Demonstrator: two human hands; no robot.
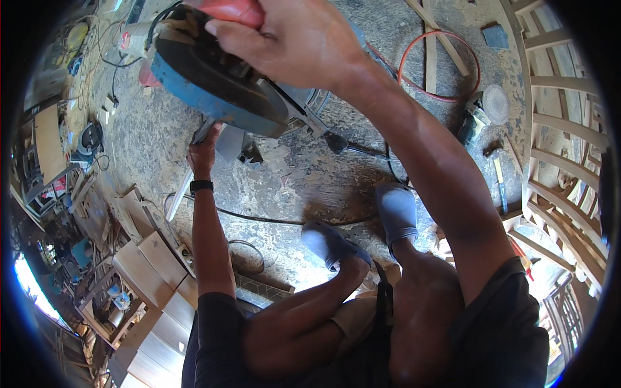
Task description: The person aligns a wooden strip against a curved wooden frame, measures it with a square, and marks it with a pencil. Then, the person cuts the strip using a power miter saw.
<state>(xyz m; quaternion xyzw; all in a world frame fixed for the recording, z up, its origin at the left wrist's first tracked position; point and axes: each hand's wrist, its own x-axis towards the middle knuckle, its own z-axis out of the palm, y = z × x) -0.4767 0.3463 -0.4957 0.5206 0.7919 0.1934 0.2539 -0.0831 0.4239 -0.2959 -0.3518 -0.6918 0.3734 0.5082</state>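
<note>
A miter saw with a blue blade guard [213,107] stands at the upper middle of the worn work surface. My right hand [294,45] reaches up to the saw's red handle [236,10] and is closed on it. Lower left of the guard, my left hand [203,152] grips a pale, narrow strip [178,197] whose near end sticks out toward me. The strip's far end goes in beneath the guard, where the blade's edge and the contact are hidden. Whether the strip is wood or metal I cannot tell.
Right of the saw lie a red hose loop [475,58], wooden slats [431,61], a disc sander [475,119] and a hammer [500,181]. A black cable [259,218] crosses before my feet. Boards [152,258] are stacked at left; a slatted wooden frame [563,119] stands at right.
</note>
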